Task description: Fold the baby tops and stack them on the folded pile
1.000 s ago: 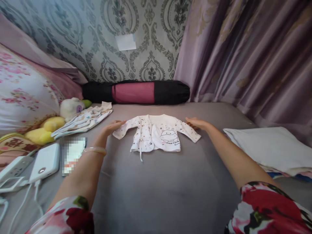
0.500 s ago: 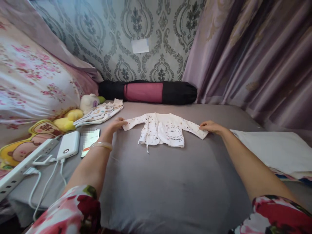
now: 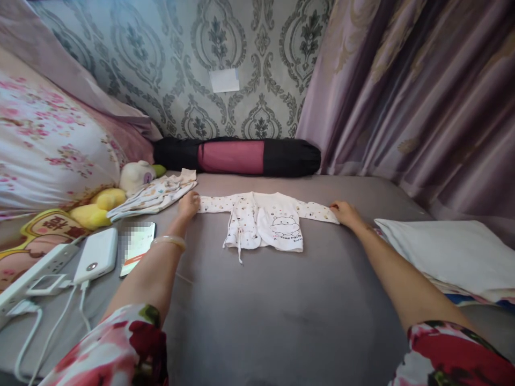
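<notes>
A small white baby shirt (image 3: 265, 222) with a cartoon print and coloured dots lies flat on the grey bed cover (image 3: 273, 305), both sleeves stretched straight out to the sides. My left hand (image 3: 189, 204) is closed on the end of the left sleeve. My right hand (image 3: 344, 213) is closed on the end of the right sleeve. A bangle sits on my left wrist.
A second folded baby garment (image 3: 155, 194) lies to the left, by plush toys (image 3: 108, 199). A phone (image 3: 138, 247), a white power bank (image 3: 96, 255) and a power strip (image 3: 28, 279) with cables lie at the left. A black and pink bolster (image 3: 237, 156) lies along the wall. White folded cloth (image 3: 450, 252) lies at the right.
My hands moved outward along the sleeves to their ends and gripped them; the sleeves, angled down before, now lie pulled straight and level.
</notes>
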